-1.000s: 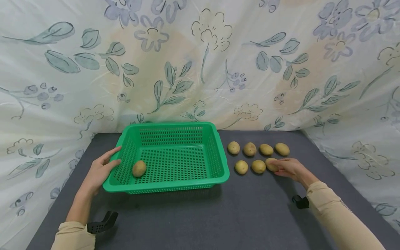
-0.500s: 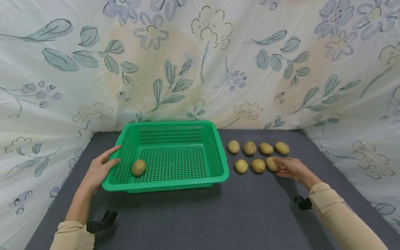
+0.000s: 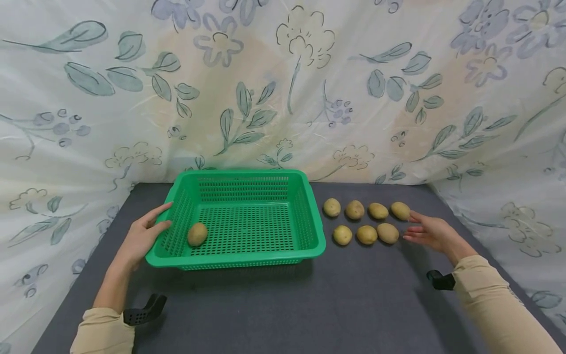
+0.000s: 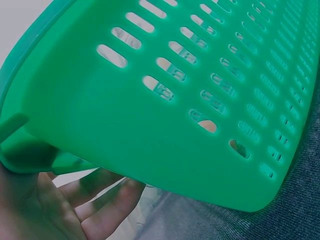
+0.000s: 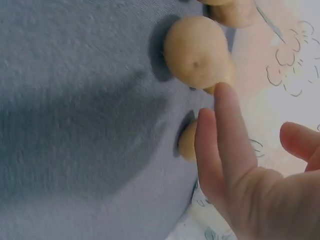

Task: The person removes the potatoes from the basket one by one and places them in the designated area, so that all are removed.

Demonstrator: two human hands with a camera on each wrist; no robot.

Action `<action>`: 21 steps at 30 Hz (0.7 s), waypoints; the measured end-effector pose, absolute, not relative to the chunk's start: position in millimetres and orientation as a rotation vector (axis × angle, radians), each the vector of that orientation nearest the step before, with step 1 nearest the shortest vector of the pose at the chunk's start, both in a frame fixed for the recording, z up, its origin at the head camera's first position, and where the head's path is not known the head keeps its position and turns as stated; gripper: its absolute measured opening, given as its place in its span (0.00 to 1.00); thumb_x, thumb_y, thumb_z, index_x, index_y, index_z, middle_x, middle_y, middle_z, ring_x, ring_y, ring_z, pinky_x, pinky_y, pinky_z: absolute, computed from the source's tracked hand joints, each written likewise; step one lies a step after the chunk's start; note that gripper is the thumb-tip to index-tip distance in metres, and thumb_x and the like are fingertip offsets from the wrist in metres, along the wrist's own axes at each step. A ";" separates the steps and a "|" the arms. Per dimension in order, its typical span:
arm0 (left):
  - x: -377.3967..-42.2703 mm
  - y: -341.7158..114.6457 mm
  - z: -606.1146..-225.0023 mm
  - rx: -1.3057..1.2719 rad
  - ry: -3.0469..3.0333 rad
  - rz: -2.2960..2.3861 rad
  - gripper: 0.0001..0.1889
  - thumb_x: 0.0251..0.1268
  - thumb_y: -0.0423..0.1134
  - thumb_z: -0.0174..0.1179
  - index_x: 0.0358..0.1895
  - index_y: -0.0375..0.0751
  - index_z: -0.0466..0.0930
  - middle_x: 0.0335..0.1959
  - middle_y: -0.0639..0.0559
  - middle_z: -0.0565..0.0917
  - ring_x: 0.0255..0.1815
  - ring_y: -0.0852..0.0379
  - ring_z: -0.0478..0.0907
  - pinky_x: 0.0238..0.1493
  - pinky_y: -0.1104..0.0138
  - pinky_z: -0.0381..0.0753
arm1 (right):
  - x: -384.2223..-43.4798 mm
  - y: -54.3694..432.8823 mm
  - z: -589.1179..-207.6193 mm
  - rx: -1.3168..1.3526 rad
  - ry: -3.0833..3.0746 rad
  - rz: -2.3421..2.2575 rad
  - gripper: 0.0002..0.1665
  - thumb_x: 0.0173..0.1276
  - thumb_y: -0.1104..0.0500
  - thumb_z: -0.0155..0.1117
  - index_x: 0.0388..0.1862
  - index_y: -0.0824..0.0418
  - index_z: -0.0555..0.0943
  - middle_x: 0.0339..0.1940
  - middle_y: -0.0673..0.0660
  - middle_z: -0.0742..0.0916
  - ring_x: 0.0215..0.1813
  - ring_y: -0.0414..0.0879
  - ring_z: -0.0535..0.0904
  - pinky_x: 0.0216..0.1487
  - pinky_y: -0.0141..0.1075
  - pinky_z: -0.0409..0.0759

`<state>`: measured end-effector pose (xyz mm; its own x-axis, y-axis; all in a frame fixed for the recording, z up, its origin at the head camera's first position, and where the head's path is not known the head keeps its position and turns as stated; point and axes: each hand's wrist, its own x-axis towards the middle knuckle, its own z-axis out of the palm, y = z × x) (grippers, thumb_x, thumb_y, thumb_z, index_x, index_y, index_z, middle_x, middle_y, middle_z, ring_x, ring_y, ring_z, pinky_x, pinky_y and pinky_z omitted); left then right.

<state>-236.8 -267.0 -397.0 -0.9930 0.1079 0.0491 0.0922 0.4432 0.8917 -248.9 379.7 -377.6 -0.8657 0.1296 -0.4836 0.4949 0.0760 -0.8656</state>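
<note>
A green plastic basket with slotted walls stands on the dark tabletop, one potato lying inside at its left. My left hand grips the basket's left rim; in the left wrist view its fingers reach round beneath that rim. To the right of the basket lie several potatoes in two rows. Just right of the front row's end potato, my right hand is held with fingers extended and nothing in it. In the right wrist view a potato sits just past the fingertips.
Dark cloth covers the table. A floral curtain rises directly behind it and along both sides. The back-row end potato is close to my right hand's fingertips.
My right hand has released the front row's end potato and drawn back to the right; that potato now stands slightly apart from its neighbour. The left hand stays at the rim.
</note>
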 end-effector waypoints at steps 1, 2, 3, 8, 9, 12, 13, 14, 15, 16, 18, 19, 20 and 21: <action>-237.2 -266.9 -397.0 0.184 2.655 1.637 0.31 0.77 0.48 0.45 0.76 0.44 0.49 0.73 0.29 0.49 0.58 0.32 0.67 0.34 0.61 0.77 | -248.7 381.2 -376.0 0.637 2.100 -1.844 0.44 0.76 0.47 0.42 0.74 0.75 0.40 0.58 0.75 0.62 0.39 0.46 0.79 0.48 0.40 0.81; -237.6 -266.9 -397.1 0.182 2.650 1.639 0.31 0.77 0.47 0.45 0.76 0.44 0.49 0.72 0.29 0.49 0.56 0.34 0.69 0.33 0.62 0.77 | -248.5 382.4 -374.9 0.646 2.119 -1.826 0.45 0.76 0.46 0.42 0.74 0.75 0.40 0.58 0.75 0.62 0.40 0.47 0.78 0.48 0.40 0.80; -237.8 -266.7 -397.3 0.180 2.651 1.641 0.31 0.77 0.47 0.45 0.76 0.44 0.49 0.72 0.28 0.50 0.53 0.37 0.71 0.30 0.63 0.78 | -248.4 383.3 -374.0 0.654 2.139 -1.804 0.45 0.76 0.45 0.42 0.74 0.75 0.40 0.59 0.76 0.62 0.41 0.48 0.77 0.48 0.41 0.80; -237.7 -267.1 -397.6 0.186 2.651 1.647 0.31 0.77 0.46 0.45 0.76 0.42 0.49 0.72 0.28 0.50 0.49 0.47 0.74 0.29 0.64 0.78 | -247.6 386.0 -372.9 0.655 2.217 -1.725 0.47 0.75 0.44 0.41 0.73 0.77 0.41 0.60 0.77 0.62 0.51 0.57 0.74 0.49 0.42 0.80; -237.5 -267.2 -397.6 0.186 2.649 1.650 0.31 0.77 0.46 0.45 0.76 0.42 0.49 0.72 0.28 0.50 0.48 0.48 0.74 0.29 0.64 0.78 | -247.6 386.4 -372.6 0.648 2.232 -1.710 0.47 0.75 0.43 0.41 0.73 0.77 0.41 0.61 0.78 0.61 0.52 0.57 0.73 0.49 0.42 0.80; -236.6 -267.6 -397.6 0.187 2.649 1.648 0.31 0.77 0.46 0.45 0.76 0.42 0.49 0.72 0.27 0.50 0.47 0.51 0.75 0.29 0.64 0.78 | -248.0 386.7 -369.6 0.631 2.284 -1.665 0.47 0.75 0.42 0.39 0.73 0.78 0.42 0.61 0.78 0.61 0.54 0.58 0.71 0.49 0.42 0.80; -236.4 -267.7 -397.5 0.189 2.642 1.657 0.31 0.77 0.46 0.45 0.76 0.42 0.49 0.72 0.27 0.50 0.45 0.51 0.76 0.28 0.64 0.78 | -248.6 386.8 -368.0 0.625 2.300 -1.651 0.47 0.75 0.42 0.38 0.73 0.78 0.42 0.61 0.79 0.61 0.54 0.58 0.70 0.49 0.41 0.80; -236.2 -267.8 -397.4 0.191 2.636 1.664 0.31 0.77 0.46 0.45 0.76 0.41 0.49 0.71 0.26 0.51 0.42 0.52 0.77 0.27 0.64 0.78 | -249.3 386.5 -366.0 0.621 2.315 -1.641 0.47 0.75 0.41 0.38 0.73 0.77 0.42 0.62 0.79 0.60 0.54 0.58 0.69 0.49 0.41 0.80; -236.1 -267.8 -397.2 0.192 2.628 1.674 0.31 0.77 0.46 0.45 0.76 0.41 0.49 0.71 0.26 0.51 0.37 0.55 0.78 0.26 0.63 0.78 | -250.3 386.4 -363.6 0.606 2.324 -1.636 0.47 0.75 0.40 0.37 0.73 0.77 0.42 0.63 0.79 0.59 0.56 0.59 0.68 0.50 0.41 0.80; -235.9 -267.7 -396.9 0.192 2.618 1.684 0.31 0.77 0.46 0.45 0.76 0.41 0.49 0.71 0.25 0.52 0.33 0.56 0.78 0.25 0.63 0.78 | -251.4 386.0 -360.9 0.586 2.334 -1.622 0.48 0.75 0.40 0.36 0.73 0.77 0.42 0.64 0.80 0.58 0.57 0.59 0.68 0.50 0.41 0.79; -236.0 -267.4 -396.4 0.191 2.600 1.707 0.31 0.77 0.45 0.45 0.76 0.41 0.49 0.70 0.25 0.53 0.26 0.58 0.78 0.23 0.63 0.78 | -254.8 385.5 -355.4 0.555 2.321 -1.632 0.49 0.75 0.38 0.35 0.74 0.76 0.40 0.66 0.80 0.56 0.58 0.60 0.66 0.52 0.42 0.79; -236.2 -267.1 -396.3 0.191 2.595 1.712 0.31 0.77 0.45 0.46 0.76 0.41 0.49 0.70 0.24 0.53 0.24 0.58 0.78 0.23 0.63 0.78 | -256.7 384.9 -352.5 0.540 2.318 -1.632 0.50 0.74 0.37 0.35 0.74 0.76 0.40 0.67 0.79 0.56 0.58 0.58 0.67 0.52 0.43 0.78; -236.4 -266.8 -396.1 0.191 2.594 1.713 0.31 0.77 0.45 0.45 0.76 0.41 0.49 0.70 0.24 0.52 0.24 0.59 0.78 0.23 0.63 0.77 | -258.4 384.3 -349.5 0.525 2.310 -1.636 0.51 0.74 0.36 0.35 0.74 0.75 0.40 0.67 0.78 0.55 0.57 0.57 0.68 0.52 0.44 0.78; -236.6 -266.4 -396.0 0.190 2.592 1.715 0.31 0.77 0.45 0.46 0.76 0.41 0.49 0.70 0.24 0.52 0.23 0.60 0.77 0.23 0.63 0.77 | -260.3 384.1 -346.7 0.508 2.300 -1.639 0.51 0.73 0.35 0.34 0.74 0.75 0.39 0.69 0.78 0.55 0.55 0.55 0.70 0.53 0.44 0.78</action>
<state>-236.6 -266.4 -396.0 -0.9922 0.1169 0.0444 0.0866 0.3861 0.9184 -260.3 384.1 -346.7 -0.9016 0.1250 -0.4140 0.4322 0.2979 -0.8512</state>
